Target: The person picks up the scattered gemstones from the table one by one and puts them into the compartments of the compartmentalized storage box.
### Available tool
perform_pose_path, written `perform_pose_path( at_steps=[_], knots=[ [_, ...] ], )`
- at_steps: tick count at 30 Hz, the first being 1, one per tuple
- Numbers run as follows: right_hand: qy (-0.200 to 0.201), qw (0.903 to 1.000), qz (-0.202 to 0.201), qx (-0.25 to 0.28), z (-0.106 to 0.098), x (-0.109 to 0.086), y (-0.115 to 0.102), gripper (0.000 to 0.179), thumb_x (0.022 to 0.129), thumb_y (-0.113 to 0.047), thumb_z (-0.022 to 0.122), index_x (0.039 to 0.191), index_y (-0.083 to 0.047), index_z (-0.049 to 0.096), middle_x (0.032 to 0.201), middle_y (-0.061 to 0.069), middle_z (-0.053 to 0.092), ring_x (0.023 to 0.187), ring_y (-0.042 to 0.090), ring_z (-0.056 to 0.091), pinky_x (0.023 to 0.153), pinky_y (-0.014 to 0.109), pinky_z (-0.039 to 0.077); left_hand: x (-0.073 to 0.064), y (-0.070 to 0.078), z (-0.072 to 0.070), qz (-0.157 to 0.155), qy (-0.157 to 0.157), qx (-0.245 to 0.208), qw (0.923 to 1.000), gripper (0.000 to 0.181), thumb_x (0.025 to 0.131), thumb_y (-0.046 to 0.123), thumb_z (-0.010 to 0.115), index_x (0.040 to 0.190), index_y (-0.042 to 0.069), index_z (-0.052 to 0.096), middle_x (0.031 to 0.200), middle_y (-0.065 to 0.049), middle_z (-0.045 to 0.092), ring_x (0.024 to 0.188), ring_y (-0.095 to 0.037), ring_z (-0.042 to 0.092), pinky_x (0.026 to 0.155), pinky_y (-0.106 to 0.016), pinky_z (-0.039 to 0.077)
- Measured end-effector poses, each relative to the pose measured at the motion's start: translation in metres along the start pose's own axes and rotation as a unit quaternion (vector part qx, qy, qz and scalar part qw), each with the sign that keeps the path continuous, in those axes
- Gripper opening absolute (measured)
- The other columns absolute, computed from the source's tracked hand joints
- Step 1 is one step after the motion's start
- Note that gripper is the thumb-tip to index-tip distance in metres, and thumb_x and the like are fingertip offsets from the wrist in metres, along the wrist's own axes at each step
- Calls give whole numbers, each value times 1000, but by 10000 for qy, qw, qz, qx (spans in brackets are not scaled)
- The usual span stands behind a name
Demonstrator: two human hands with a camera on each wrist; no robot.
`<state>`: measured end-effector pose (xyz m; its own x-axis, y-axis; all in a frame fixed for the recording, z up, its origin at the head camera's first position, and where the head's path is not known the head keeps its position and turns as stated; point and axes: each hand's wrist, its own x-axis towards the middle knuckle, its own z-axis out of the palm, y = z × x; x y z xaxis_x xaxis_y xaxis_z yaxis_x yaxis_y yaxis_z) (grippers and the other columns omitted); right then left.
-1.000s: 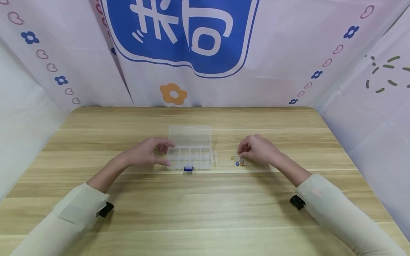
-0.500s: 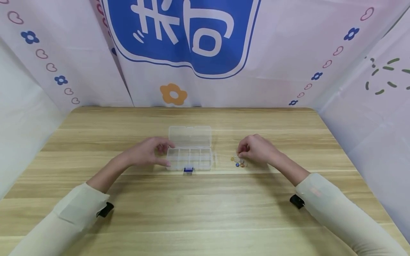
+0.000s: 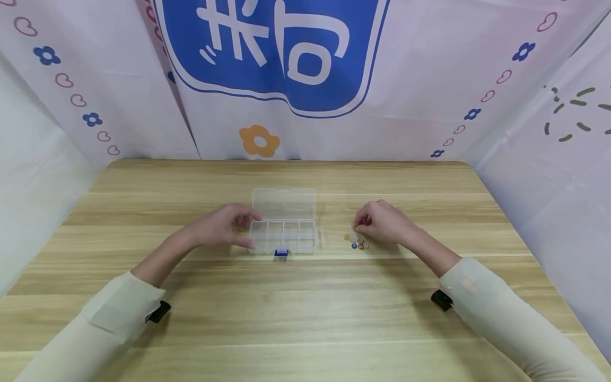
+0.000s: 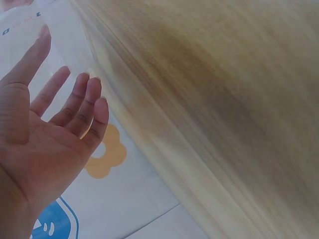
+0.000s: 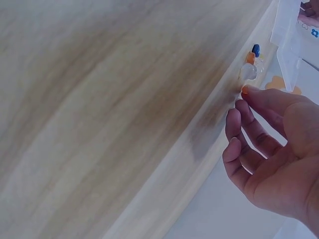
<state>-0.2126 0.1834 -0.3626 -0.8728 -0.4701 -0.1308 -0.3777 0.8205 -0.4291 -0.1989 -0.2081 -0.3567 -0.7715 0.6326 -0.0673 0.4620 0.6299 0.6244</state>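
A clear plastic compartment box [image 3: 282, 251] lies with its hinged lid [image 3: 284, 203] folded back and a blue latch [image 3: 281, 253] at its front. My left hand [image 3: 225, 227] is at the box's left end, thumb and fingers spread apart with the tips right at its edge. In the left wrist view that hand [image 4: 55, 124] has relaxed fingers and a bare palm. To the right of the box, my right hand [image 3: 382, 222] pinches a small orange bead-like piece [image 5: 244, 90] between thumb and forefinger. Under its fingertips lie several small round pieces, among them a blue one [image 3: 354, 245] and a yellow one [image 3: 347, 237].
The wooden table [image 3: 305, 313] ends at the back against a white cloth [image 3: 410, 127] printed with a blue sign and an orange flower. White sheets hang along both sides. Black straps [image 3: 442, 300] show under the sleeves.
Both hands stay nearly in place. The orange piece at my right fingertips has become less visible in the head view. The box has not moved.
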Motion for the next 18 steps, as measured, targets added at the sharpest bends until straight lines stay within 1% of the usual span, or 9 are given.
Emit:
perform_pose_path(
  at_steps=[6, 18],
  knots=[
    [13, 10000, 10, -6, 0, 0, 0, 9, 97, -9, 72, 96, -11, 80, 92, 0, 76, 76, 13, 62, 69, 33, 51, 0, 1, 0, 4, 8, -1, 10000, 58, 83, 20, 89, 127, -8, 64, 102, -12, 65, 94, -24, 59, 85, -45, 53],
    [88, 9995, -94, 283, 1, 0, 3, 10, 99, -11, 71, 96, -11, 80, 95, 2, 76, 87, 17, 68, 80, 39, 55, 0, -1, 0, -21, -4, -49, 10000, 58, 83, 20, 89, 127, -8, 64, 101, -11, 65, 92, -23, 59, 84, -44, 53]
  ],
)
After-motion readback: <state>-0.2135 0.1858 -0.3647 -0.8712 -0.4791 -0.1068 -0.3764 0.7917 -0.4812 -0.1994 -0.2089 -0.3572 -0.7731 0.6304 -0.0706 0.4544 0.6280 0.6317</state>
